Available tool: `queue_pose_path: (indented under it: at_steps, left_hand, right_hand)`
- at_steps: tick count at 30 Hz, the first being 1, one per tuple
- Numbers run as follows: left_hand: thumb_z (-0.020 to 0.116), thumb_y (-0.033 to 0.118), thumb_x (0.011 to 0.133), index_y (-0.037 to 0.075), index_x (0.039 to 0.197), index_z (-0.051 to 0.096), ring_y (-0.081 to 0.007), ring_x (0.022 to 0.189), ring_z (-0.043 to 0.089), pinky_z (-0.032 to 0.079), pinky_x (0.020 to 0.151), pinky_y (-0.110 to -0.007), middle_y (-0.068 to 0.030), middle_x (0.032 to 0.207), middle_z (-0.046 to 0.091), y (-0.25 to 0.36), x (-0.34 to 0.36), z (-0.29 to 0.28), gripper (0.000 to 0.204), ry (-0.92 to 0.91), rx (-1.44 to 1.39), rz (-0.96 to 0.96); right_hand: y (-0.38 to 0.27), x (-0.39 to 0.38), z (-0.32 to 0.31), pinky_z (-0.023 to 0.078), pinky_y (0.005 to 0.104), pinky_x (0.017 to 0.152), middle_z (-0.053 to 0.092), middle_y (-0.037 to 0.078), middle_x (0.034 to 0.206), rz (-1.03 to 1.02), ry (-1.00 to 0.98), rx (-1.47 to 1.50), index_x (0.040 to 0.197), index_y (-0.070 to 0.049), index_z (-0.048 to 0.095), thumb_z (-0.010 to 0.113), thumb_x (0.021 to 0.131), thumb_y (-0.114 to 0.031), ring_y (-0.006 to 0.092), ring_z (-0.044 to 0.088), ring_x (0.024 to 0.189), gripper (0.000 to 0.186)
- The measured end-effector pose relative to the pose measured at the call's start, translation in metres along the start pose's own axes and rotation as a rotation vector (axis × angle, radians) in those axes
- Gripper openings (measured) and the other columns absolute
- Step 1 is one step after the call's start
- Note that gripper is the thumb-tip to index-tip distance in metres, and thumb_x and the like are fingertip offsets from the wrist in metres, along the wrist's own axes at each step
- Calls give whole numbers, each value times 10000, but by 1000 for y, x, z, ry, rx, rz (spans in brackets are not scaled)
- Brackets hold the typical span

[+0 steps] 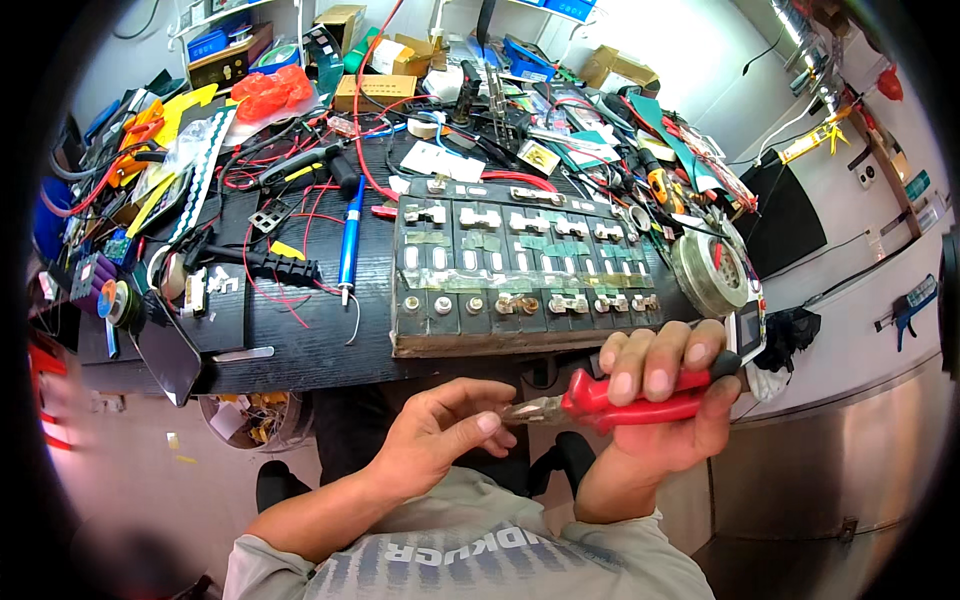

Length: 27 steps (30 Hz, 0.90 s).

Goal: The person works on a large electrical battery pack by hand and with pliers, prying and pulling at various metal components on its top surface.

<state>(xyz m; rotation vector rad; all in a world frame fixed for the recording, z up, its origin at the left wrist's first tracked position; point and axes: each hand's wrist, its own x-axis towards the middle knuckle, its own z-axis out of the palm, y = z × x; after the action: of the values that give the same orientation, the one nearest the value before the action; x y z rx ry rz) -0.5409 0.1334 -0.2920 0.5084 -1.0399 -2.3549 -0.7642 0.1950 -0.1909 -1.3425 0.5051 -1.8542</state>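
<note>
My right hand (672, 400) is wrapped round the red handles of a pair of pliers (610, 402), held level in front of my body below the table edge. Their metal jaws point left, toward my left hand (450, 432). The thumb and fingers of that hand are closed at the jaw tips; anything small between them is too hidden to make out. Just beyond both hands, on the dark table, stands a battery pack (450, 325) of several dark cells in a row. Metal connectors (480, 218) and bolts sit along its top, with clear tape across the middle.
A blue pen-shaped tool (351, 240) and red wires lie left of the pack. A smartphone (170, 345) overhangs the left table edge. To the right stands a spool of pale wire (708, 270). Tools and boxes crowd the back. A waste bin (258, 420) is under the table.
</note>
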Motion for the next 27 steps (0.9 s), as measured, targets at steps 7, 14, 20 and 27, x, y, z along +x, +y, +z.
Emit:
queue_pose_path:
  at_steps: [7,14,20,27]
  left_hand:
    - [782,130,1015,-68,1230,719,-228,966,774,647,903,-375,-165,1127,770,-4,17,-5,299,-26,-76,-179]
    - [805,125,980,-72,1188,718,-287,870,783,667,827,-434,-214,1075,772,-15,27,-7,299,27,-191,-221]
    - [769,133,996,-61,1182,708,-317,857,784,672,813,-479,-229,1048,771,-18,2,-30,276,162,-220,-256]
    - [700,246,1038,48,1141,706,-285,897,743,635,834,-466,-138,1025,748,-10,-59,-89,223,382,-580,-124]
  right_hand:
    - [2,-11,-17,563,481,912,699,203,1111,35,208,50,1294,-35,562,568,1128,-433,331,701,975,431]
    - [-9,-16,-20,599,389,904,624,276,1464,144,392,-16,1611,-56,419,607,1089,-530,416,659,1333,730]
    - [-26,6,-19,585,439,948,506,244,1605,-14,224,-19,1716,-85,258,536,1120,-532,407,536,1446,794]
    - [-36,33,-17,439,560,1185,396,185,1699,-72,30,78,1729,-77,218,527,1138,-474,344,417,1549,775]
